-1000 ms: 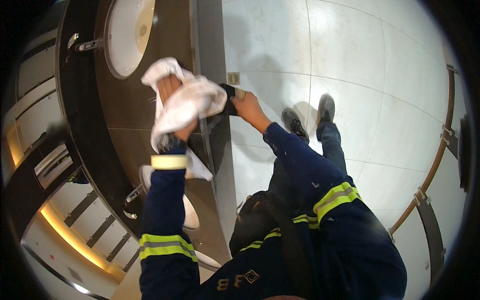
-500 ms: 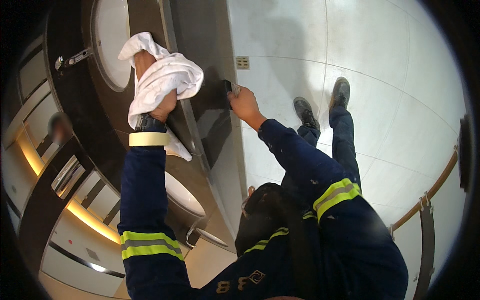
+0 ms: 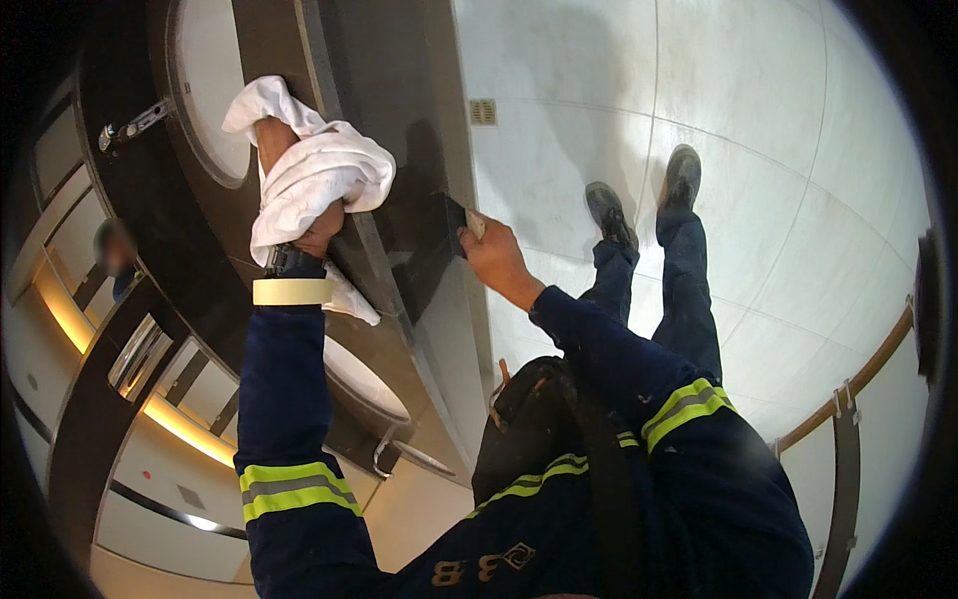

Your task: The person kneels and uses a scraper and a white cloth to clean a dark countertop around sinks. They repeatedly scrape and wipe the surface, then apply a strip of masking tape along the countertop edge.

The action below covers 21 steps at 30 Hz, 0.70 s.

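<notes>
My left hand (image 3: pixel 322 226) is at the edge of the dark counter (image 3: pixel 344 262), with a bunched white cloth (image 3: pixel 329 165) wrapped around it. Folds of the cloth hide most of the fingers, and one tail hangs down past the wrist. A dark watch and a pale yellow roll of tape (image 3: pixel 292 292) circle that wrist. Lower and to the right, my right hand (image 3: pixel 496 260) is closed around a flat scraper (image 3: pixel 461 218) with a pale handle part and a dark blade. The blade sits against or very near the glossy dark front panel (image 3: pixel 404 150) of the counter.
An oval basin (image 3: pixel 210 85) with a tap (image 3: pixel 135 125) lies beyond the cloth, and another basin (image 3: pixel 364 384) is nearer. Mirrors line the left. On the right are a tiled floor (image 3: pixel 738 270), a small drain grate (image 3: pixel 483 112) and a wooden rail (image 3: pixel 848 379).
My right hand and the scraper have shifted slightly downward along the front panel. My left hand stays in the cloth, nearly in place; the whole view has tilted slightly.
</notes>
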Motion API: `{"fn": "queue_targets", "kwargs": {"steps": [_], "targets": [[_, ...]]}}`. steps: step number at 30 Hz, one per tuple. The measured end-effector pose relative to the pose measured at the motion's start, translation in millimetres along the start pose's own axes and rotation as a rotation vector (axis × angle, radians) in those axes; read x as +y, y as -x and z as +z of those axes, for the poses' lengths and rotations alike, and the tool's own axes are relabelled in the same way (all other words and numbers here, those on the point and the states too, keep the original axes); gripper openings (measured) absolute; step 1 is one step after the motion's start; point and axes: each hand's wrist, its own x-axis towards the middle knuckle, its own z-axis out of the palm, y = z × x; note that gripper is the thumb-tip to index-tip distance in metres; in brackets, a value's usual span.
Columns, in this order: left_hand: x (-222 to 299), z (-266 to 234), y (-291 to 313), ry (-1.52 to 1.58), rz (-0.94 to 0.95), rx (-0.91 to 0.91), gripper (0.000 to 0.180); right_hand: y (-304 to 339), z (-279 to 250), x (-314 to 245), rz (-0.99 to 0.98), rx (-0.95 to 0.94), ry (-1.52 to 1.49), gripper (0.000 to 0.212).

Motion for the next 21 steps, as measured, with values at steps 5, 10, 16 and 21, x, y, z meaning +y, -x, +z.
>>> {"fn": "queue_targets", "kwargs": {"steps": [5,10,16,21], "targets": [[3,1,-3,0.005,0.055,0.027,0.045,-18,-6,8,-0.023,-0.053,-0.047,0.032],[9,4,-3,0.029,0.023,0.047,0.041,-16,-5,7,-0.043,-0.06,-0.024,0.036],[-18,3,7,-0.01,0.02,0.004,0.069,-15,0,-2,-0.082,0.016,-0.039,0.035],[-19,5,13,0.041,-0.031,-0.019,0.066,-3,-6,-4,-0.19,0.06,0.004,0.035]]}}
